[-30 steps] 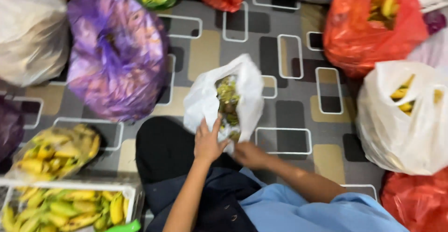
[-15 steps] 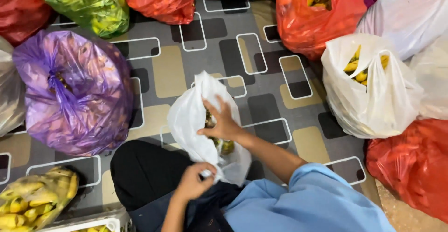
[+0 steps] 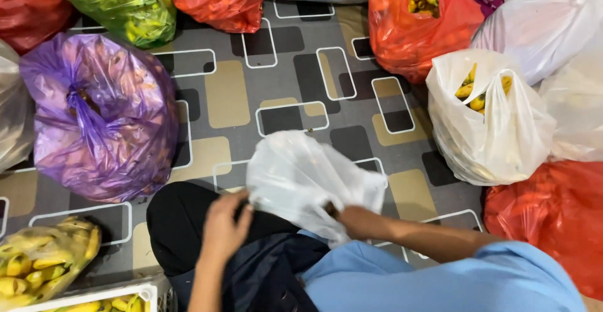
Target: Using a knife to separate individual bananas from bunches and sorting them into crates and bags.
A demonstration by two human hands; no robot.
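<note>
Crinkled, glossy white plastic bag

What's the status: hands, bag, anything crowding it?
Left hand gripping the white bag's near edge. Right hand on its other side, fingers tucked under plastic. Bag on lap; purple bag left, white banana bag right, both apart.

1. My left hand sits low over my lap, back of the hand up, fingers curled and pinched shut on the near edge of the white plastic bag.
2. My right hand reaches in from the right with the forearm bare (the blue sleeve stops above the elbow), its fingers tucked into the bag's folds and mostly hidden.
3. Both wrists are bent inward, the hands near each other.
</note>
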